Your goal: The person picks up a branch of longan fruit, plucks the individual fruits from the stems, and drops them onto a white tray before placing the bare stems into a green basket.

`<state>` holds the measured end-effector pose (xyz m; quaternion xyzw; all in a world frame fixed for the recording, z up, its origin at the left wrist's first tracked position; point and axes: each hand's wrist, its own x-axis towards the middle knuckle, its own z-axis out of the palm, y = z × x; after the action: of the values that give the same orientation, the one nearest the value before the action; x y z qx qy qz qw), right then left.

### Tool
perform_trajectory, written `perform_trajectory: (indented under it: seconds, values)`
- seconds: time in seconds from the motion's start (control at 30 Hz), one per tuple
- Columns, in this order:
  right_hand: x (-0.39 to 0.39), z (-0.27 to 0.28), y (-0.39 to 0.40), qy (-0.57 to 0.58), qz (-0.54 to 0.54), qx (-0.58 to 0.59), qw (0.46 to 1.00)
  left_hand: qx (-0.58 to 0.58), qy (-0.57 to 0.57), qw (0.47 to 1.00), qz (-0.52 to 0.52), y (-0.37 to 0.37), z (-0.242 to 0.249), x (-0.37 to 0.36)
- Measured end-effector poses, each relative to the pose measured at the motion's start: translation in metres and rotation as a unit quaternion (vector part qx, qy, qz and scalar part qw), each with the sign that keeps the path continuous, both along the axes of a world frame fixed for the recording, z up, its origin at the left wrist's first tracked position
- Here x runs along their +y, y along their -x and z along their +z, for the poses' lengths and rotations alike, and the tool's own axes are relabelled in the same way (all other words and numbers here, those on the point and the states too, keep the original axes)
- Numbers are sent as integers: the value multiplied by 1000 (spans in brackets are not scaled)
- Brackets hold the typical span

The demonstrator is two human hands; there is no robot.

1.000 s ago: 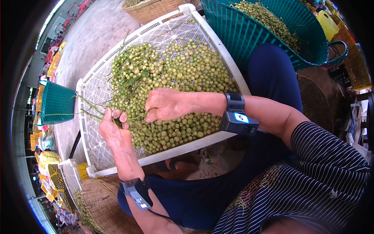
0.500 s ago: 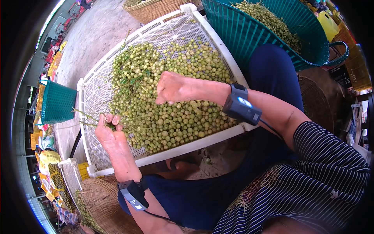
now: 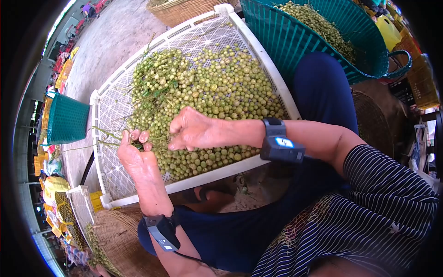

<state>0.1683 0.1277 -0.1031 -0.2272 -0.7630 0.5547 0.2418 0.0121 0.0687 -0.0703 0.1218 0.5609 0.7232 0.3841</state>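
My left hand is closed around thin green stems that stick out past its fingers over the left part of the white tray. Just to its right, my right hand is closed, its fingertips at the thin stems between the two hands; what exactly it pinches is too small to make out. Small round green fruits cover much of the tray's mesh, beneath and beyond both hands. A heap of fruits still on stems lies at the tray's upper left.
A teal basket with stemmed fruits stands at the upper right. Another teal basket is on the left. Wicker baskets stand behind the tray and at the lower left. My knee touches the tray's right side.
My right hand has moved left and down, from over the fruits to beside my left hand. My left hand has shifted slightly right, still holding the stems.
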Motion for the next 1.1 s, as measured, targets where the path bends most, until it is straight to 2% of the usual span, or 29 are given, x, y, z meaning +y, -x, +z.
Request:
perform_trajectory:
  seconds: [0.03, 0.07, 0.13, 0.17, 0.27, 0.3, 0.33, 0.4, 0.53, 0.6, 0.63, 0.67, 0.73, 0.8, 0.87, 0.93, 0.97, 1.0, 1.07, 1.1]
  values:
    - [5, 7, -4, 93, 49, -49, 993, 0, 0, 1000, 1, 4, -1, 0]
    - [9, 3, -5, 92, 50, -48, 993, -1, -9, 1000, 6, 10, -3, 0]
    - [15, -15, -6, 226, 68, 76, 969, -1, -16, 1000, 9, 22, -4, 1]
    - [13, -13, -6, 252, 83, 102, 959, -10, -23, 1000, 14, 24, -2, 2]
    - [3, -6, -10, 234, 94, 39, 967, -15, -31, 999, 1, 15, 2, 0]
    - [0, -4, -5, 176, 52, -27, 983, -13, -22, 1000, 14, 8, 5, 1]
    - [-4, -8, -3, 178, 52, -27, 982, -10, -11, 999, 28, 4, 5, 1]
    - [-7, -15, 0, 85, 1, 39, 996, -9, -5, 1000, 29, 0, 5, 0]
    - [-7, -20, -1, 138, 18, 89, 986, -18, -20, 1000, -8, 11, -2, 0]
    - [-1, -18, -4, 60, 10, 114, 992, -12, -17, 1000, -19, 20, -3, -2]
    - [2, -18, -4, 59, 10, 115, 992, -6, -12, 999, -31, 25, -3, -4]
    - [6, -21, -2, 115, 25, 130, 985, -6, -12, 999, -31, 28, 3, -7]
    - [19, -27, -2, 169, 41, 143, 974, 26, 26, 999, 34, 38, 17, -14]
    - [38, -36, -7, -4, 28, 33, 999, 48, 19, 999, 3, 53, 25, -29]
    - [55, -46, -17, -271, 45, 68, 959, 43, 18, 999, 3, 65, 35, -44]
    - [61, -14, -25, -282, 73, -145, 945, 74, 22, 997, 19, 73, 42, -59]
    - [61, -9, -13, -302, -19, -238, 923, 108, 25, 993, 31, 76, 43, -66]
    - [66, -10, -3, -306, -18, -241, 921, 104, 22, 994, 32, 83, 43, -72]
    - [80, -14, 14, -292, -102, -154, 938, 71, 32, 997, 0, 97, 42, -86]
    - [85, -11, 25, -323, -103, -154, 928, 77, 36, 996, -9, 99, 45, -91]
